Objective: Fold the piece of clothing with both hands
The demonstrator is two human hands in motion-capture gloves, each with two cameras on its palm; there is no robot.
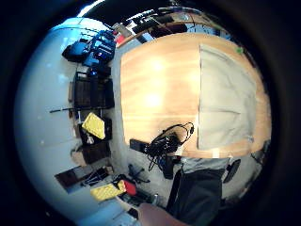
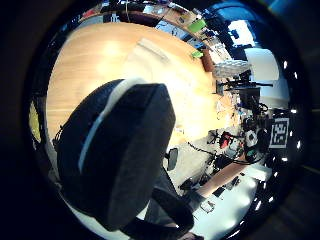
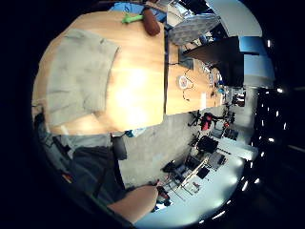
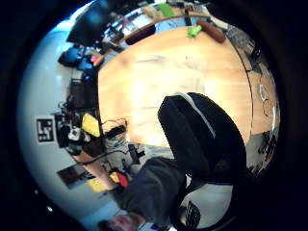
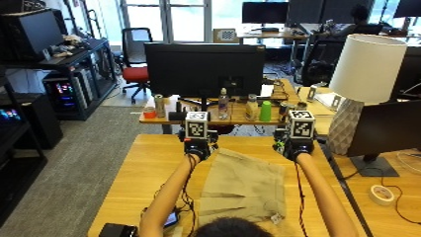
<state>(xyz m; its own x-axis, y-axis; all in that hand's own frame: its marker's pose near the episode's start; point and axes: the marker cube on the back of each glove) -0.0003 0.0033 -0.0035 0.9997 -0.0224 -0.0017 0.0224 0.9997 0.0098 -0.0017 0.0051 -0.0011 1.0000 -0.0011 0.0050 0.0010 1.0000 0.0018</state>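
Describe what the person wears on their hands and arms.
Each hand, left hand and right hand, wears a black glove. The forearms are bare, with no sleeves showing on them. In the thumb side palm views a black glove part with a thin white stripe shows close to each camera.

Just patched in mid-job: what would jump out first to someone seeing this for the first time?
First, the beige garment spread flat on the wooden table, right in front of the person. Next, the two gloved hands raised above its far edge, left hand over one far corner and right hand over the other, neither touching the cloth. Behind them a big dark monitor looms, with a white lamp to its right.
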